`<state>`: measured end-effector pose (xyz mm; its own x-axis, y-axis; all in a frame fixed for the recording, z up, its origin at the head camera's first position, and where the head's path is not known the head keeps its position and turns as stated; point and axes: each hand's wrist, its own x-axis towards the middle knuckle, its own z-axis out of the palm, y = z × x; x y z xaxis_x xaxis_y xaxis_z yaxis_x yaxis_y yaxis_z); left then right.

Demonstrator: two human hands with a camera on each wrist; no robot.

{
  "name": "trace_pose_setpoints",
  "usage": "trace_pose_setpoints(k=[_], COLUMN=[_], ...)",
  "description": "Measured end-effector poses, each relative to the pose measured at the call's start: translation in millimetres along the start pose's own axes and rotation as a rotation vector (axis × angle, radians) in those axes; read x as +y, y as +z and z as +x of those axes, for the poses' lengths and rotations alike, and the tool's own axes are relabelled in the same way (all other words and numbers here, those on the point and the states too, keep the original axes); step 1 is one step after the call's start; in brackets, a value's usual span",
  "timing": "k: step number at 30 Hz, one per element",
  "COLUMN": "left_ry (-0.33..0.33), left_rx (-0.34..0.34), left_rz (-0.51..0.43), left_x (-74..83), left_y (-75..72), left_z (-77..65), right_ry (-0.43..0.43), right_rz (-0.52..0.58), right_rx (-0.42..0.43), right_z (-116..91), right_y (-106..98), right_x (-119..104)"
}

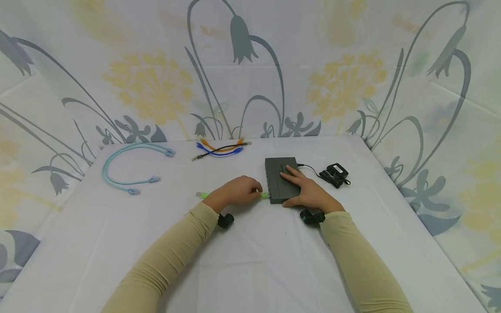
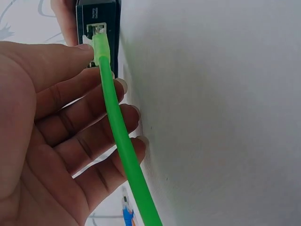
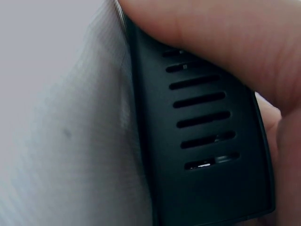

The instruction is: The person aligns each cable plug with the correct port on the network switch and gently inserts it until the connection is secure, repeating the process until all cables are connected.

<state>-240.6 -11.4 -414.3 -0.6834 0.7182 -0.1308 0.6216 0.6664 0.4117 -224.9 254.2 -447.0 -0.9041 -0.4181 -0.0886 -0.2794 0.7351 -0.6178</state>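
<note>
My left hand (image 1: 238, 191) pinches the connector end (image 2: 101, 47) of a green Ethernet cable (image 2: 123, 141) between thumb and forefinger. That plug sits at a port on the left side of a dark network switch (image 1: 275, 174); how far in it is, I cannot tell. The cable's other plug (image 1: 201, 195) shows left of the left wrist. My right hand (image 1: 311, 191) holds the switch, its fingers spread over the top and its thumb along the near side. In the right wrist view, the thumb partly covers the slotted vent side (image 3: 202, 108).
A power adapter (image 1: 336, 171) with bundled cord lies right of the switch, its lead (image 1: 307, 166) running to it. Orange (image 1: 223, 147), blue (image 1: 219, 153) and black (image 1: 203, 155) short cables cross at the back. Light-blue cables (image 1: 107, 167) curve at the left on the white table (image 1: 250, 269).
</note>
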Motion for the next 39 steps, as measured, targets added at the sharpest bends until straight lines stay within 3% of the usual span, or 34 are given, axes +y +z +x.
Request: trace_pose_setpoints(k=[13, 23, 34, 39], left_ry=[-0.037, -0.048, -0.138, -0.138], left_rx=[-0.023, -0.039, -0.056, -0.036], left_rz=[0.008, 0.005, 0.003, 0.006], left_x=[-15.0, -15.5, -25.1, -32.5], left_y=[-6.4, -14.4, -20.6, -24.3], left_z=[-4.6, -9.0, -8.5, -5.8], right_ry=[-0.001, 0.004, -0.007, -0.012], right_rz=[-0.028, -0.003, -0.001, -0.003], right_rx=[-0.003, -0.013, -0.015, -0.004], right_z=[0, -1, -2, -2], right_y=[-3, -3, 0, 0], right_x=[-2, -3, -1, -1])
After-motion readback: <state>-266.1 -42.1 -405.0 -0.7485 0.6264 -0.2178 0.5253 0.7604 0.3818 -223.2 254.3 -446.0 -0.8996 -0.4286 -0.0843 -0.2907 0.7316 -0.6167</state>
